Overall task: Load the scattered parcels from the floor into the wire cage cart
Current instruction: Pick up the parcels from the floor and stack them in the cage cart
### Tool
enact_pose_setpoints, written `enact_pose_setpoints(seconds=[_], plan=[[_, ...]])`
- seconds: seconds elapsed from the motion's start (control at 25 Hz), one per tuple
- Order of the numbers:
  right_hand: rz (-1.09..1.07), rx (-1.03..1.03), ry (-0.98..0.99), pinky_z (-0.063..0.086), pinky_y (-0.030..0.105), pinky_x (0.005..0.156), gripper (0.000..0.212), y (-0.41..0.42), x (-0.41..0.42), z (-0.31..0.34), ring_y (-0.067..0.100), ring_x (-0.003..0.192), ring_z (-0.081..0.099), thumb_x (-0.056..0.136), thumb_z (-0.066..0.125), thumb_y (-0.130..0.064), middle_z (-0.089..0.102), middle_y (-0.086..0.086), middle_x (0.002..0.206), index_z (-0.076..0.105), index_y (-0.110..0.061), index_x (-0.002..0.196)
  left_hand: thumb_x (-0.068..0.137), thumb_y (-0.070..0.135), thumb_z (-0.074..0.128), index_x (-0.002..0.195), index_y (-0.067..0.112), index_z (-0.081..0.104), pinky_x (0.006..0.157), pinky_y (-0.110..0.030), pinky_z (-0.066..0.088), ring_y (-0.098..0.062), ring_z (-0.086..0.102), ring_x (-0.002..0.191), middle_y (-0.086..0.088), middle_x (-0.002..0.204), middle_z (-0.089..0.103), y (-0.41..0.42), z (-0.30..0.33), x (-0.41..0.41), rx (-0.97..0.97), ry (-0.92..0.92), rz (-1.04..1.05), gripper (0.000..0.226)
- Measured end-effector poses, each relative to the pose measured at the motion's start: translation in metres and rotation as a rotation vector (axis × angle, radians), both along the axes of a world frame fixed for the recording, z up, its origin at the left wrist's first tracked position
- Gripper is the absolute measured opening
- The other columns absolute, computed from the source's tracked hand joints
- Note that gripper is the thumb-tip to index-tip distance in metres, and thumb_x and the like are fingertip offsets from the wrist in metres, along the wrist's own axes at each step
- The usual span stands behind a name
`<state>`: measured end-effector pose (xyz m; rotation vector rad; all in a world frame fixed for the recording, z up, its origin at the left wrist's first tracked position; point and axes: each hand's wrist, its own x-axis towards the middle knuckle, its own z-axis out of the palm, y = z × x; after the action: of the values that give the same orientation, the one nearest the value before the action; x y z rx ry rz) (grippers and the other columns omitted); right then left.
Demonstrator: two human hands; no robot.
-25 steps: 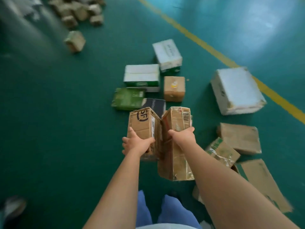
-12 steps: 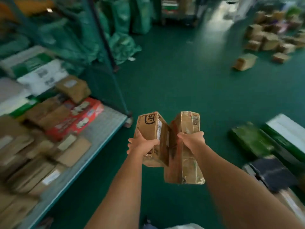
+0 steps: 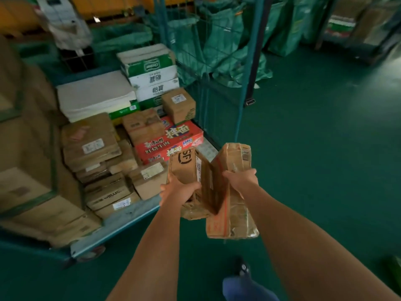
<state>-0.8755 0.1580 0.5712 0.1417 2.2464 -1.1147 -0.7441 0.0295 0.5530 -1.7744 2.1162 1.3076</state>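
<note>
Now at the carry-and-deliver step: the person stands at the open front of the wire cage cart (image 3: 121,222), a parcel in each hand, neither yet set down.

Left hand (image 3: 178,190) grips the near end of the SF-marked carton (image 3: 186,168), fingers wrapped over its left side, thumb along its top edge. The carton tilts up and away, its far end over the cart's front right corner.

Right hand (image 3: 240,179) clasps the long taped carton (image 3: 230,216) around its middle. Thumb lies over the near face; the fingers are hidden behind, so how far they curl cannot be told. This carton hangs steeply, lower end over the green floor (image 3: 325,170), outside the cart. The two cartons touch or nearly touch along their inner edges.

Cart deck is crowded: brown parcels stacked along the front, a red printed box (image 3: 169,142) just beyond the SF-marked carton, white-and-green cartons (image 3: 152,70) at the back.

Judgement: the next move calls for reaching forward over the deck edge and finding room, probably on top of the red printed box or the bare corner beside it. Releasing one hand at a time looks wiser, since the long carton is held at mid-length only and could swing.
</note>
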Motion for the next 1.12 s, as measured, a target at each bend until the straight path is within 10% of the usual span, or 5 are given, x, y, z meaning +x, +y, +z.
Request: enact_pose_setpoints(seconds=[1.12], plan=[[0.512,0.215,0.044,0.043,0.037,0.097,0.094,-0.475,-0.174,-0.096,0.035,0.127,0.047,0.086,0.061,-0.05,0.035,0.018,0.149,0.011,-0.004,0.151,0.052,0.072,0.062,0.147,0.028,0.027,0.103,-0.053,0.04,-0.034,0.046,0.124,-0.012,0.141,0.044,-0.416,-0.132,-0.089,0.287,0.025,0.746,0.111]])
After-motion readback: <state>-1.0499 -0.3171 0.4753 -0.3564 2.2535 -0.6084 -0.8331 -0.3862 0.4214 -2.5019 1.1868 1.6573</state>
